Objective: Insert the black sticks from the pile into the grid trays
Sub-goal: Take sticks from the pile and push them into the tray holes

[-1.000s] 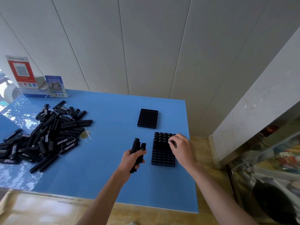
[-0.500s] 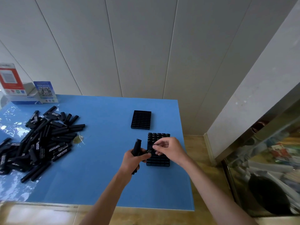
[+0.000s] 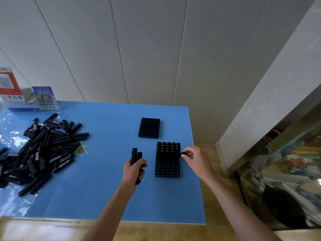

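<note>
head view:
left hand (image 3: 134,168): curled round two black sticks (image 3: 136,156), held upright just left of the near tray
right hand (image 3: 193,158): fingers pinch one stick (image 3: 183,153) at the right edge of the near grid tray (image 3: 167,168)
near tray: far rows filled with upright sticks, near rows open
far grid tray (image 3: 149,127): beyond the near one, apart from it, cells open
pile of sticks (image 3: 43,150): loose heap on left part of blue table (image 3: 104,197), well apart from both trays
QR card (image 3: 45,97): far left corner, by a red-and-white box (image 3: 8,87)
</note>
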